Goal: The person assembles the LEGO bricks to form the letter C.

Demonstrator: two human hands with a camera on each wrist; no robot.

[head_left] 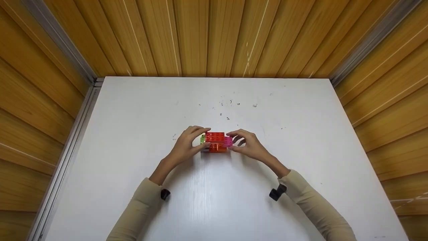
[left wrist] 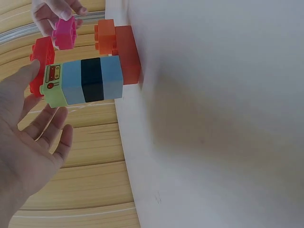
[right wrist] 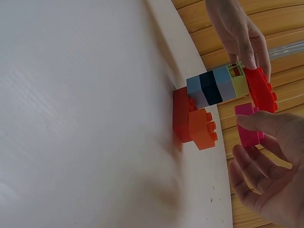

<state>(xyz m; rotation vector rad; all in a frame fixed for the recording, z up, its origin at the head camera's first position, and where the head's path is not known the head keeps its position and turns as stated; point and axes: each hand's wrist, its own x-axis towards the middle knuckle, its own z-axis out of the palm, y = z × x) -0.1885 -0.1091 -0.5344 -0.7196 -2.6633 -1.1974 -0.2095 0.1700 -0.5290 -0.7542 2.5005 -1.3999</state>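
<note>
A red brick (right wrist: 182, 114) lies on the table as a base and bears an orange brick (left wrist: 107, 37). Beside the orange one rises a stack: a light blue brick (left wrist: 112, 78), a black brick (left wrist: 91, 80), another light blue brick (left wrist: 72, 81) and a yellow-green printed brick (left wrist: 55, 92). Across the stack's top lies a long red brick (head_left: 215, 136), reaching out over the orange one. My left hand (head_left: 187, 142) pinches this upper brick at its stack end. With thumb and fingers, my right hand (head_left: 250, 145) holds a pink brick (right wrist: 247, 126) close against the long brick's free end.
The white table (head_left: 133, 110) has dark scuff marks beyond the bricks. Wood-panelled walls (head_left: 207, 36) stand at the back and both sides, with metal rails (head_left: 63, 43) at the corners. Small black devices (head_left: 277, 192) sit at both wrists.
</note>
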